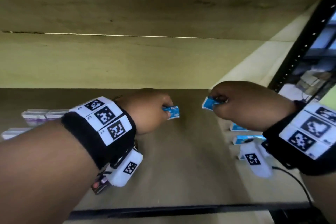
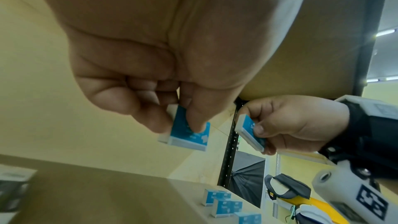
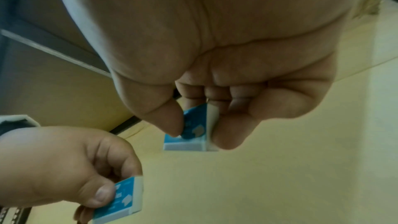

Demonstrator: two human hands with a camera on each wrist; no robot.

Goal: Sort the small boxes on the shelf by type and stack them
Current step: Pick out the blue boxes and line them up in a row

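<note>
While both hands [image 1: 149,109] [image 1: 241,103] each pinch a blue box [image 1: 171,112] [image 1: 209,104], tan shelf board [image 1: 172,160], black upright [image 1: 300,49], yellowish wall.

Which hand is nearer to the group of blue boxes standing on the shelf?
The right hand. It is above and just behind the blue boxes on the shelf, with its wrist over them. The left hand is farther off to their left, across bare shelf board.
</note>
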